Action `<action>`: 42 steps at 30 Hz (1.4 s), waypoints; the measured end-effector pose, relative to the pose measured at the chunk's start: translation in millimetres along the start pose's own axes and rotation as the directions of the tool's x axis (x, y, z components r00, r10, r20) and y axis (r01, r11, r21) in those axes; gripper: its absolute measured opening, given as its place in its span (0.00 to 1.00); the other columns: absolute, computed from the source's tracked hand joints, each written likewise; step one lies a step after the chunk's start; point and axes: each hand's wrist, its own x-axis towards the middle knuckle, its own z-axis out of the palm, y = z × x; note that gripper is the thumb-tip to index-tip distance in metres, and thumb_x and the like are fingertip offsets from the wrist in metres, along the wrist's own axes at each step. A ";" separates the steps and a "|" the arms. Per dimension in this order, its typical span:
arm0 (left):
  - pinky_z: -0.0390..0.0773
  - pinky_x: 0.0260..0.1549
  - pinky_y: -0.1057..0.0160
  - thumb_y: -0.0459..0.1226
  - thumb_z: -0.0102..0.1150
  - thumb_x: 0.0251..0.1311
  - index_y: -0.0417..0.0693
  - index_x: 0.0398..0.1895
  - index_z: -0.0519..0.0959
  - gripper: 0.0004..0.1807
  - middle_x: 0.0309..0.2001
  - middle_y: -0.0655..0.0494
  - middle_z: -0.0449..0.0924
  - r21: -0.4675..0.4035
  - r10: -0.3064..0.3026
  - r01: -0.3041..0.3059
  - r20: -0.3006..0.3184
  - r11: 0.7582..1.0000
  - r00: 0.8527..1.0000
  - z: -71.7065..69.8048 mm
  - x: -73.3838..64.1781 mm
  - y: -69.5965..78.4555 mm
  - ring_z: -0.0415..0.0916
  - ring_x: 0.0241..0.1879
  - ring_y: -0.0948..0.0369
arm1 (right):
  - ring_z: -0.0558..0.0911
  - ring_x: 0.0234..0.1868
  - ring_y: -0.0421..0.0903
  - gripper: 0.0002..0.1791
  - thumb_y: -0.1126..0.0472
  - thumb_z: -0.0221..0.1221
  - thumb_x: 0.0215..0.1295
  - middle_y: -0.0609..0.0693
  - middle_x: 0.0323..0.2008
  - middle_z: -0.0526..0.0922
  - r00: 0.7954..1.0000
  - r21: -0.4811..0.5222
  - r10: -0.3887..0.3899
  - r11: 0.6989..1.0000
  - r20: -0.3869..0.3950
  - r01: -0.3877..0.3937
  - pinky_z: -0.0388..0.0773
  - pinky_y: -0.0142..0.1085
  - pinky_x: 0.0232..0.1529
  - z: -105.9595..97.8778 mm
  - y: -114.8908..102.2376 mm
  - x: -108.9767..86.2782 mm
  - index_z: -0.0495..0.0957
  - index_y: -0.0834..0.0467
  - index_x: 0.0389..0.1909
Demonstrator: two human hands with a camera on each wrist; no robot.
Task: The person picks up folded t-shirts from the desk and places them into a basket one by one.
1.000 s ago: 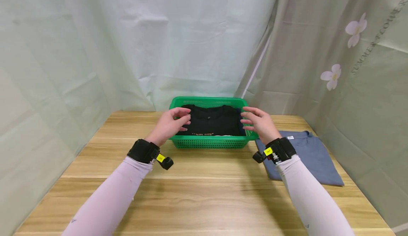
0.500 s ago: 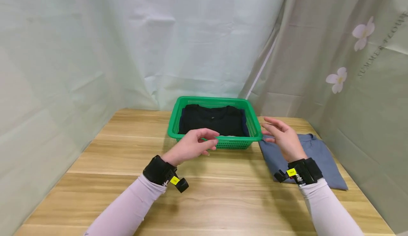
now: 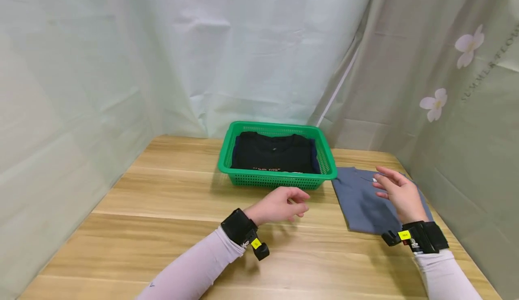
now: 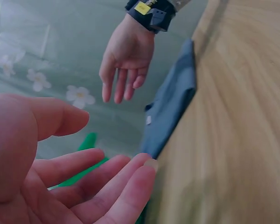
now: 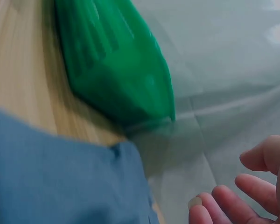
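Note:
In the head view my right hand (image 3: 403, 196) hovers over a folded blue-grey T-shirt (image 3: 357, 201) at the table's right side, its fingers loosely bent around nothing. My left hand (image 3: 279, 205) hangs above the wood in front of a green plastic basket (image 3: 279, 180), holding nothing. Inside that basket lies a folded black T-shirt (image 3: 271, 153) with light lettering near its lower edge. Dark blue cloth (image 3: 314, 156) shows along its side. The left wrist view has the right hand (image 4: 130, 51) above the blue-grey shirt (image 4: 170, 98), palm visible.
The basket stands at the back of the wooden table (image 3: 162, 219). Pale curtains (image 3: 263, 52) hang behind the table and along both sides, the right one (image 3: 458, 156) printed with flowers. The blue-grey shirt lies beside the basket's right front corner.
Both hands have come away from the basket's ends, moving right and toward the front. The right hand is now over the blue-grey shirt; the left is in front of the basket.

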 end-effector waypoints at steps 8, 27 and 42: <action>0.93 0.39 0.53 0.36 0.65 0.75 0.30 0.67 0.78 0.23 0.42 0.52 0.84 -0.055 -0.055 0.055 0.006 0.997 0.998 34.9 25.6 -7.9 0.89 0.43 0.45 | 0.87 0.40 0.25 0.33 0.50 0.61 0.83 0.19 0.40 0.81 0.988 -0.056 0.059 0.996 -0.144 -0.068 0.87 0.25 0.39 -27.6 28.7 -5.9 0.71 0.63 0.79; 0.93 0.36 0.57 0.34 0.70 0.71 0.30 0.69 0.74 0.28 0.40 0.46 0.89 -0.141 -0.242 0.222 -0.151 0.965 0.958 109.2 71.1 9.4 0.94 0.37 0.44 | 0.77 0.65 0.66 0.37 0.47 0.52 0.84 0.75 0.75 0.70 0.909 -0.343 0.261 0.863 -0.326 -0.370 0.76 0.46 0.54 -82.0 68.2 1.5 0.66 0.70 0.80; 0.80 0.17 0.68 0.26 0.72 0.67 0.37 0.54 0.79 0.16 0.21 0.44 0.86 -0.100 -0.252 0.237 -0.193 0.966 0.948 135.2 85.9 14.0 0.91 0.25 0.48 | 0.66 0.74 0.80 0.32 0.64 0.53 0.77 0.82 0.76 0.62 0.911 -0.464 0.325 0.786 -0.253 -0.409 0.67 0.70 0.73 -85.2 77.0 5.1 0.65 0.75 0.77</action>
